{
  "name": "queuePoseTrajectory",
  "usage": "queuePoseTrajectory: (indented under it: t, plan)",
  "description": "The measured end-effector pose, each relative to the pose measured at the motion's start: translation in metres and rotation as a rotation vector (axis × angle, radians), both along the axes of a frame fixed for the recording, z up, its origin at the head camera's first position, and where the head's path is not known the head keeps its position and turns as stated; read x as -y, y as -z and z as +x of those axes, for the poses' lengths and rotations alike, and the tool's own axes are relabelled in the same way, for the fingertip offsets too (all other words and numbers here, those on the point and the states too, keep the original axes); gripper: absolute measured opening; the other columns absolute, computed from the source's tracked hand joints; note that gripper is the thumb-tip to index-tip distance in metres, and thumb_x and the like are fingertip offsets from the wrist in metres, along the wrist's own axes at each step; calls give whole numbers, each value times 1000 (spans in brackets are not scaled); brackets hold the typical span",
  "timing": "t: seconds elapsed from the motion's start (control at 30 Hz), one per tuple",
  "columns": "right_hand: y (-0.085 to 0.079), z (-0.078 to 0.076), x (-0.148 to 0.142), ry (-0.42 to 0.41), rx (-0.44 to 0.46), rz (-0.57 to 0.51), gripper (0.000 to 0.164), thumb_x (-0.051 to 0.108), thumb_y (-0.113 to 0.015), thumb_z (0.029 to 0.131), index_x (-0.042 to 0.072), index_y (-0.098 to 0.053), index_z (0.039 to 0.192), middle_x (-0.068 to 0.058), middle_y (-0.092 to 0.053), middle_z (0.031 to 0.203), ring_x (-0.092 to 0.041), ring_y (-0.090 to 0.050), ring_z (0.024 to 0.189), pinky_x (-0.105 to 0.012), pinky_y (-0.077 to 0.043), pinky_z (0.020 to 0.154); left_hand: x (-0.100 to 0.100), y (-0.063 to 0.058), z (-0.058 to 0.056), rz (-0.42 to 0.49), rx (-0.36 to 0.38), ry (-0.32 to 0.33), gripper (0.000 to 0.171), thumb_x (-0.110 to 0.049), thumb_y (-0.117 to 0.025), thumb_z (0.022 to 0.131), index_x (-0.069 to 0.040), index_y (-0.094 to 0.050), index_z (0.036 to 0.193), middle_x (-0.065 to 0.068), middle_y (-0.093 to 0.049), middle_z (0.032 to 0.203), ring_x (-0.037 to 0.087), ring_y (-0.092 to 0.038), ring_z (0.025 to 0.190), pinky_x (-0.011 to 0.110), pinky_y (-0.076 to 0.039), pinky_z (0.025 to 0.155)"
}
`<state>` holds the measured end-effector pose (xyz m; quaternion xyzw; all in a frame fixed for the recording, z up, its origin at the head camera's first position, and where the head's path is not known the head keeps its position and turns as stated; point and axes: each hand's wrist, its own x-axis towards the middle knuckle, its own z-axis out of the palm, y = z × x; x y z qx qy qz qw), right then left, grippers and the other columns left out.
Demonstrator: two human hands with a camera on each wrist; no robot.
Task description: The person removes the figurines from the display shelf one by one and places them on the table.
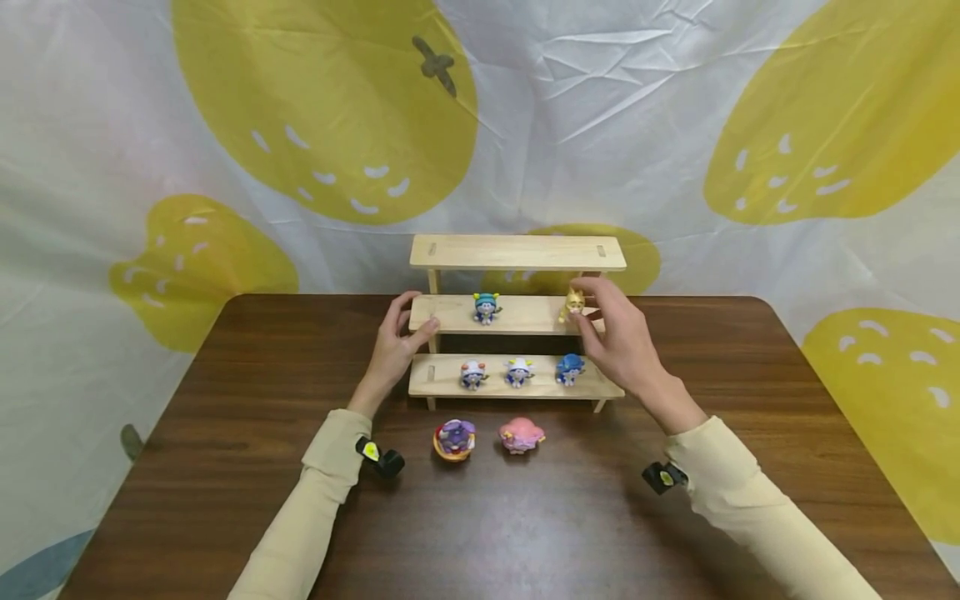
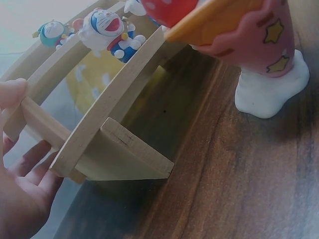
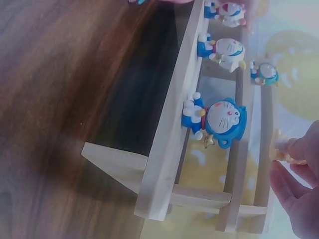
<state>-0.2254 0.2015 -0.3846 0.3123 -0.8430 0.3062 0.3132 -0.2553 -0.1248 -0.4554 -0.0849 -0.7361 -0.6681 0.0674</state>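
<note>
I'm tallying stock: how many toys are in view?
7: three on the bottom shelf, one on the middle shelf, a yellow one in the right hand, two on the table.

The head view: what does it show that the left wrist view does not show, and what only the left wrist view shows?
Only the head view: the right hand pinching a small yellow figure, a figure with a round pink top, and both beige sleeves.

Only the left wrist view: gold stars on the side of a pink cone-shaped figure, and its white base.

Both: the left hand gripping the tiered pale wooden shelf, a teal-hatted figure and the brown table.
</note>
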Motion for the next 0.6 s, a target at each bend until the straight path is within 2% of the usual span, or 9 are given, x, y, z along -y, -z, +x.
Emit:
queuePoseTrajectory:
  t: [0.1,0.33,0.47,0.6]
  plan:
    - [0,7,-1,14,3,5,39,-7,-70,90,-5,-59,127,-21,-64,119,-33,-69,96,-41,-59,76,0,0,0,-5,-8,4,58,-7,-67,97,-3,-41,148,27,-61,122,0,-61,86,25,-50,78]
    - [1,19,-1,23,2,-12,39,-8,-70,88,-6,-59,126,-21,-64,121,-32,-71,93,-41,-59,71,0,0,1,0,0,8,56,-9,-67,98,-8,-42,148,28,-60,126,0,-61,87,23,-50,78]
    - [0,27,-2,30,-4,-12,41,-9,-71,88,-4,-59,127,-19,-65,120,-31,-72,92,-32,-58,68,0,-1,2,7,0,9,56,-9,-66,98,-7,-42,148,29,-59,127,0,-61,87,20,-50,79]
    - [0,37,-4,24,-8,-16,42,-11,-71,86,-4,-60,126,-18,-65,118,-29,-72,91,-26,-57,70,0,-2,2,-7,1,13,57,-9,-66,98,-7,-41,149,28,-59,128,1,-61,88,20,-50,79]
